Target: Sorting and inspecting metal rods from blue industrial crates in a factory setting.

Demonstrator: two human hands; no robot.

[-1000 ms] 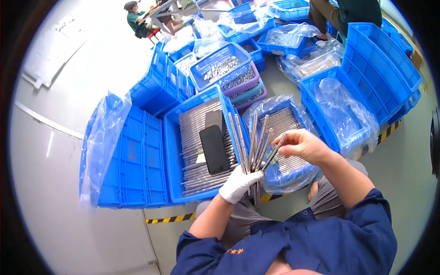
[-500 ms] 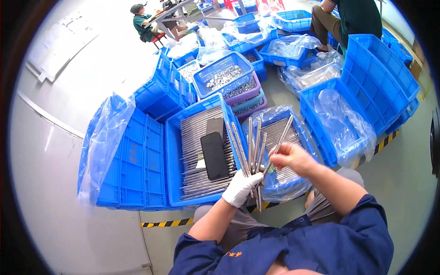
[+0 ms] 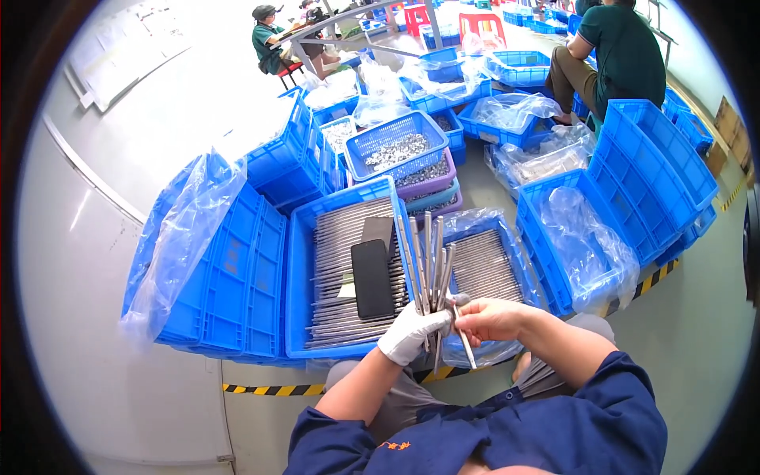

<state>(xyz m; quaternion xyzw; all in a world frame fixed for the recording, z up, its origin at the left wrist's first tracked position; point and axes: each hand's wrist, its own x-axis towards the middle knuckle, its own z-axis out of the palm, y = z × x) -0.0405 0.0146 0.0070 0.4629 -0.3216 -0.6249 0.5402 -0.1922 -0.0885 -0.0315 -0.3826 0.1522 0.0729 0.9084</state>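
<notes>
My left hand, in a white glove, grips a fanned bundle of several thin grey metal rods that point upward. My bare right hand sits right beside it, pinching one short rod that slants down below the bundle. Both hands hover over the near edge of two blue crates. The left crate is full of flat-lying rods, with a black phone resting on them. The right crate is lined with clear plastic and also holds rods.
An upturned blue crate with a plastic bag stands at left. Stacked blue crates stand at right. A blue basket of small metal parts sits behind. Two seated people work farther back. Yellow-black tape marks the floor.
My right hand dropped from the top of the bundle to beside the gloved hand, pulling one rod down and out. The view shifted slightly downward.
</notes>
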